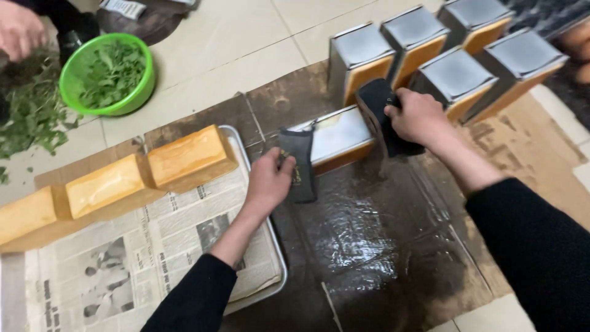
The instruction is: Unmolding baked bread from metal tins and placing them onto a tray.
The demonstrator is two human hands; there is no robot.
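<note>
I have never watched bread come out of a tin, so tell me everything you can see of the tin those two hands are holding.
The loaf tin is a long rectangular box of dull grey metal, lying on its side on greasy brown cardboard. A golden loaf shows along its lower front edge. The left hand holds its near end through a dark cloth pad; the right hand holds the far end through another dark pad. Behind it lie five more tins of the same kind, also filled.
</note>
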